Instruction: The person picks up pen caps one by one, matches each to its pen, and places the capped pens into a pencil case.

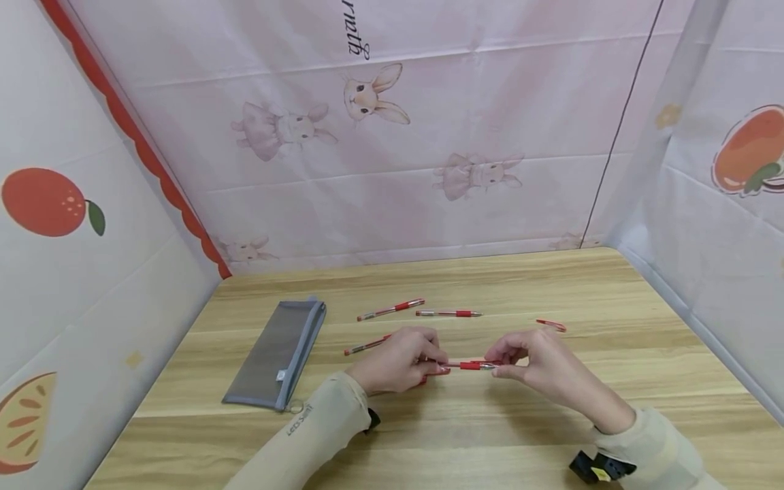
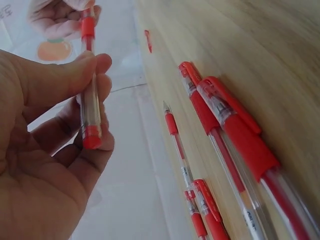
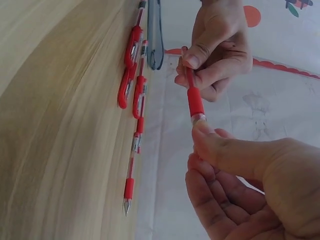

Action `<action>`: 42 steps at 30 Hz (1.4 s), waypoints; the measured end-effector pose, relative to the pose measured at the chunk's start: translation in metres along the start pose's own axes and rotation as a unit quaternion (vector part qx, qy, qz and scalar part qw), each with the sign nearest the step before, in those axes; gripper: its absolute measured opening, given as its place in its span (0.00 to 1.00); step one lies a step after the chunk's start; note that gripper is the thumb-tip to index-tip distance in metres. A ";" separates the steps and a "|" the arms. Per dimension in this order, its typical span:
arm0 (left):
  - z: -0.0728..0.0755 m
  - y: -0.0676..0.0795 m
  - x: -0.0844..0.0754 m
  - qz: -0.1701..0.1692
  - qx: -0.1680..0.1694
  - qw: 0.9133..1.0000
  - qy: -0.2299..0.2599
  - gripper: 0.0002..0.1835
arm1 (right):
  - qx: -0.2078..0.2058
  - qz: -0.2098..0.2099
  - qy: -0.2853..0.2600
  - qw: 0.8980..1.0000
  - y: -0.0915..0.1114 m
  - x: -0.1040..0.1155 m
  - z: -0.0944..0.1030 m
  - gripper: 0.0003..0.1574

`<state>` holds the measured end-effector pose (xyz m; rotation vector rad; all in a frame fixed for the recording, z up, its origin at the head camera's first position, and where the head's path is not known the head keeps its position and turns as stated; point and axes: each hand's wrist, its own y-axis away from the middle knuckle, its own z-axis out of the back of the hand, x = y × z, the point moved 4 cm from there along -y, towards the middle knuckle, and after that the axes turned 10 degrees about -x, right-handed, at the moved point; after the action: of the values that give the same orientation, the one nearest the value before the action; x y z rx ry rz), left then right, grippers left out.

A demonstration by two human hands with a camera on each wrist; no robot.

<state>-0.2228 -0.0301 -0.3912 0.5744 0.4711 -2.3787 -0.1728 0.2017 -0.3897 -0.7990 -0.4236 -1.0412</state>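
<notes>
Between my two hands is a red gel pen [image 1: 470, 366], lying nearly level above the table. My left hand [image 1: 398, 361] pinches its clear rear barrel [image 2: 90, 112] between thumb and fingers. At the front end, past the red rubber grip [image 3: 195, 101], my right hand [image 1: 535, 361] pinches the pen with thumb and fingertips, which partly cover the tip. A thin red strip shows beside the grip there; whether it is a cap's clip I cannot tell. Beyond the hands lies an uncapped red pen [image 1: 448, 314], its bare metal point [image 3: 127, 207] facing right.
A loose red pen cap [image 1: 551, 325] lies at the right. A capped red pen [image 1: 390, 310] is at the back, and another pen [image 1: 366, 346] runs under my left hand. More capped pens [image 2: 235, 130] lie close by. A grey mesh zip pouch [image 1: 269, 357] rests at the left.
</notes>
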 end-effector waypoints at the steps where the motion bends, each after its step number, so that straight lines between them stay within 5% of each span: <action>1: 0.001 0.000 0.000 -0.002 -0.002 1.000 0.003 0.09 | -0.002 -0.001 0.001 1.000 0.000 0.000 0.000 0.10; 18: 0.010 0.002 -0.010 0.002 -0.014 1.000 -0.024 0.06 | 0.017 0.001 0.008 1.000 0.002 -0.006 0.005 0.09; 30: -0.008 0.000 -0.002 -0.004 0.014 1.000 -0.011 0.11 | 0.008 0.008 0.007 1.000 0.001 -0.009 0.001 0.03; 42: -0.019 0.002 -0.012 -0.049 -0.029 0.992 -0.115 0.08 | 0.012 0.007 -0.001 1.000 -0.001 -0.004 -0.001 0.02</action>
<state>-0.2078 -0.0168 -0.4020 0.2516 0.4741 -2.4773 -0.1751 0.2030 -0.3925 -0.7800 -0.4302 -1.0211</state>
